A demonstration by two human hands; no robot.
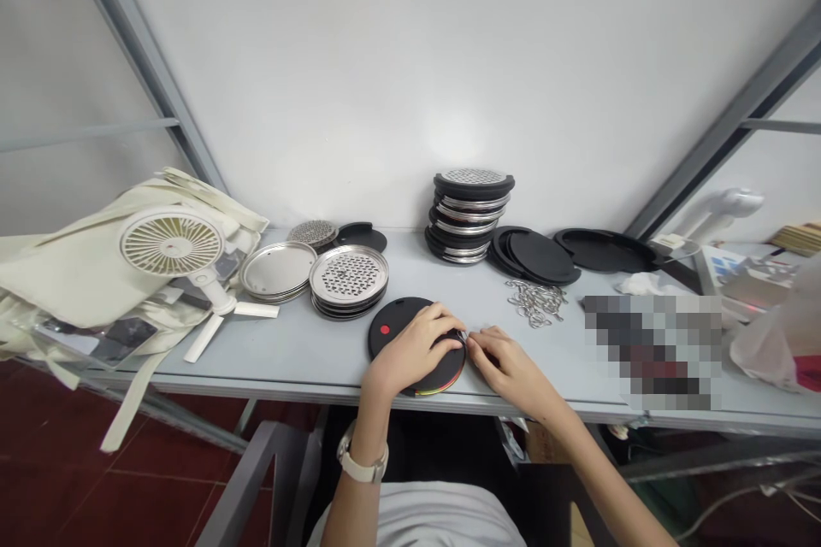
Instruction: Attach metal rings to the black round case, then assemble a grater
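Note:
A round black disc (397, 320) with a red dot and a thin red, yellow and green band along its lower edge lies flat near the table's front edge. My left hand (416, 348), a watch on its wrist, is laid over the disc with its fingers curled at the right rim. At that same rim my right hand (497, 359) pinches a small shiny metal piece (463, 335), mostly hidden by fingertips. Just behind my right hand lies a loose pile of small metal wire clips (537, 301).
Perforated metal grater discs (350, 276) and plain metal discs (278, 268) are stacked to the left. A tall stack (471, 215) of black and metal discs stands behind, with black discs (542, 256) beside it. A white fan (173, 244) and cream bag (70, 256) occupy the left end.

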